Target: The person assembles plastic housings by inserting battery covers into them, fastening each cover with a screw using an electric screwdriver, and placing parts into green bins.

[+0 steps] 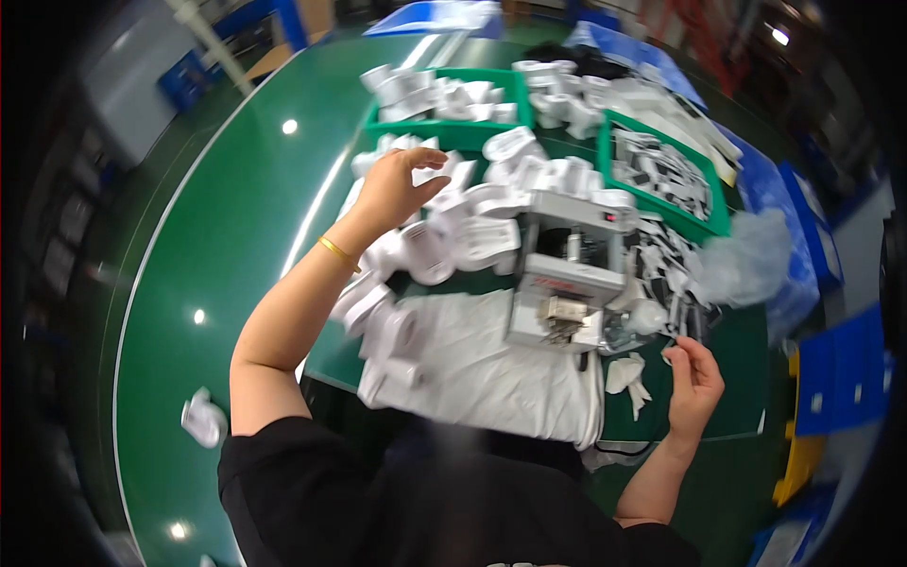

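Observation:
My left hand (395, 187) reaches out over a pile of white moulded plastic parts (427, 253). Its thumb and fingers curve apart, with nothing visible between them. On the right, the fingertips of my right hand (696, 383) are pinched together at the near edge of a heap of small black and white pieces (664, 269); whatever they hold is too small to make out. Between the hands stands a small grey-white benchtop machine (567, 274) with a metal fixture (564, 317) at its front. A crumpled white scrap (627, 376) lies beside my right hand.
A white cloth (496, 364) covers the table's near edge. Behind the pile is a green bin (444, 127) of white parts; another green bin (715, 200) holds small black and white pieces. Clear plastic bags (746, 260) lie at the right. One white part (203, 419) sits far left.

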Motion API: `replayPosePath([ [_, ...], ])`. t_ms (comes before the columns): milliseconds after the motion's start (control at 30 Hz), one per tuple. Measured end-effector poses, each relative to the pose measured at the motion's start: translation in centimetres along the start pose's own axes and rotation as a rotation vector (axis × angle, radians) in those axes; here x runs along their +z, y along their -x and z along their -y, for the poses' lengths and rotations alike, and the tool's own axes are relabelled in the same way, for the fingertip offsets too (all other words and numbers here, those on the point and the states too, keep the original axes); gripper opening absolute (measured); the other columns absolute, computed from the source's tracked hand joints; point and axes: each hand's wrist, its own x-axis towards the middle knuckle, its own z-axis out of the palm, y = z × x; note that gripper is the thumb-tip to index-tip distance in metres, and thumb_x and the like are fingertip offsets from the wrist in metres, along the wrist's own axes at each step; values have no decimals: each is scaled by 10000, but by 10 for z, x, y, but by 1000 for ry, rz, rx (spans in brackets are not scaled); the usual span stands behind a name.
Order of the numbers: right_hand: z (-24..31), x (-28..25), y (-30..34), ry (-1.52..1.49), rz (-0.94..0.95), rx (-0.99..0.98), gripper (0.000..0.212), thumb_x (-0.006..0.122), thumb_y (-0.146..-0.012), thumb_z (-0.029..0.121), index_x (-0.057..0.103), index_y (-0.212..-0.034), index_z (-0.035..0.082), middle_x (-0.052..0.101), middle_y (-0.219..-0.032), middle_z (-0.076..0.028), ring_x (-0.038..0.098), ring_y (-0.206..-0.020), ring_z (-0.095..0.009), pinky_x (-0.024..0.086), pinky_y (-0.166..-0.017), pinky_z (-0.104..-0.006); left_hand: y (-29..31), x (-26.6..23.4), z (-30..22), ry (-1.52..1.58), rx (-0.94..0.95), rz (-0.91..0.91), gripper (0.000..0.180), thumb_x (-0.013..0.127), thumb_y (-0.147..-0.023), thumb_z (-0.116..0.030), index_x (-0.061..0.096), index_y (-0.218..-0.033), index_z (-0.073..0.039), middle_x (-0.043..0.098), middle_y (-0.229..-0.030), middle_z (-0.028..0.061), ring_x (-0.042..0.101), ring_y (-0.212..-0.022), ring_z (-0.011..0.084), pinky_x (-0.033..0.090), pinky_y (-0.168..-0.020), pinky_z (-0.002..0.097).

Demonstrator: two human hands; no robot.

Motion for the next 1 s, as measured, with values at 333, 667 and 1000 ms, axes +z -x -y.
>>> replayPosePath([
  [333,25,16,16,93,108,-132,235,575,-993,72,620,-1175,-69,687,-965,-106,629,-915,-137,477,-869,-242,304,-170,34,-472,-575,-13,737,842,-706,-286,542,-1353,-101,562,-1368,144,484,-1285,342,390,-1095,427],
  [667,54,70,41,-23,252,-116,220,626,-945,21,644,-1149,-59,705,-949,-97,656,-878,-134,496,-831,-246,456,-204,98,-335,-806,-336,868,865,-622,-233,461,-1363,-29,511,-1306,210,529,-1187,340,454,-1019,414],
  [1000,78,109,87,276,390,-630,563,848,-668,65,649,-1195,53,580,-1301,-136,596,-1118,-338,499,-927,-375,262,-62,-97,1167,-443,126,920,900,-610,-437,497,-1333,-37,589,-1169,49,589,-1029,147,478,-862,264],
])
